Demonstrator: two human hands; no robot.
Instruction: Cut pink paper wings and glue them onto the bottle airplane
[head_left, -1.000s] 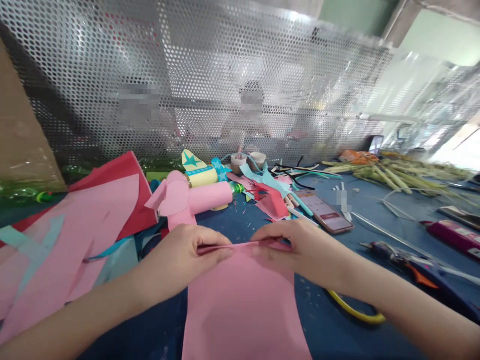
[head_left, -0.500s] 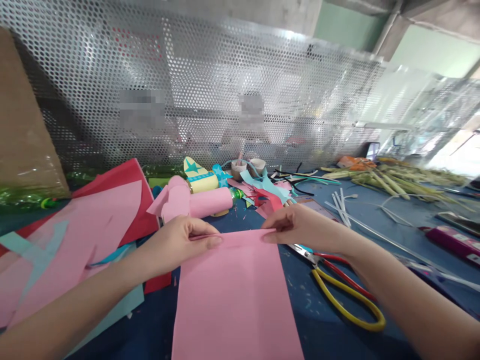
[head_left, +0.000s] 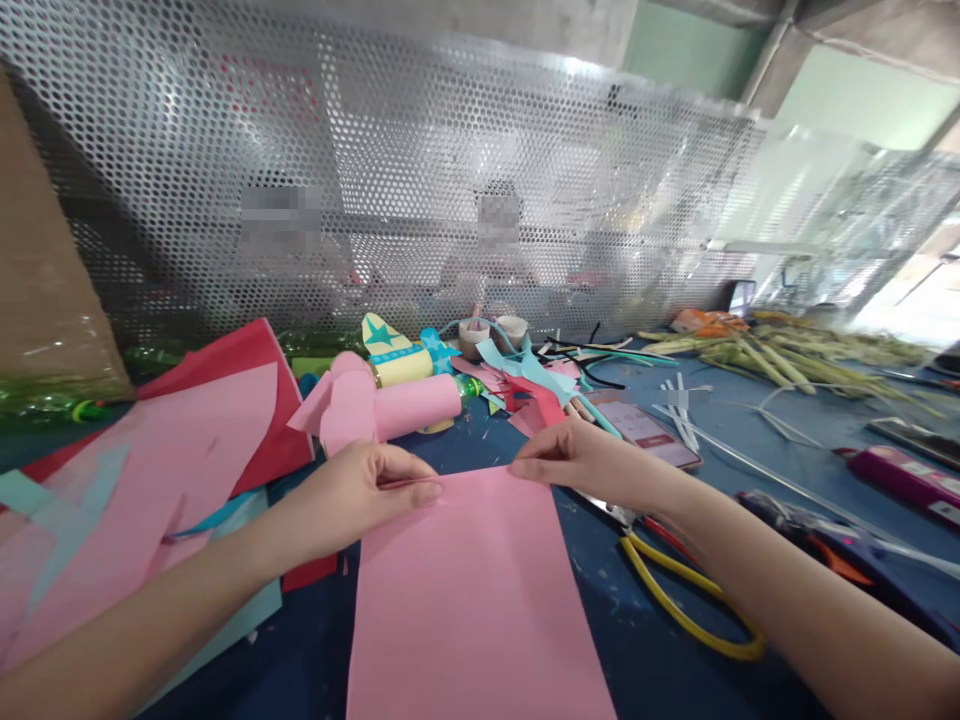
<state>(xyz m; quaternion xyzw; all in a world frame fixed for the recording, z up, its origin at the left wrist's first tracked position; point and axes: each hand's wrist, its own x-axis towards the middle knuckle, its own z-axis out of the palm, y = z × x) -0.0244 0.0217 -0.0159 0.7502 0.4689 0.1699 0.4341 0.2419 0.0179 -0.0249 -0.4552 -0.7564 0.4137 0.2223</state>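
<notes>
A long sheet of pink paper [head_left: 480, 600] lies lengthwise before me on the blue table. My left hand [head_left: 379, 490] pinches the left part of its far edge between thumb and fingers. At the right end of that edge my right hand [head_left: 559, 455] pinches the paper in the same way. Just right of the sheet lie scissors [head_left: 667, 612] with yellow and red handles, partly hidden under my right forearm. Beyond my hands is a bottle wrapped in pink paper [head_left: 416, 407], its green neck pointing right.
Pink and red sheets [head_left: 217, 425] lie at left. A yellow paper rocket [head_left: 405, 368], paper scraps [head_left: 540, 400] and two small cups [head_left: 512, 331] stand farther back. A phone [head_left: 649, 435], glue gun [head_left: 832, 555] and purple box [head_left: 904, 487] are at right. Perforated sheeting [head_left: 420, 180] rises behind.
My right hand has shifted slightly left and up along the paper's far edge, uncovering more of the phone and the glue gun. My left hand keeps its pinch.
</notes>
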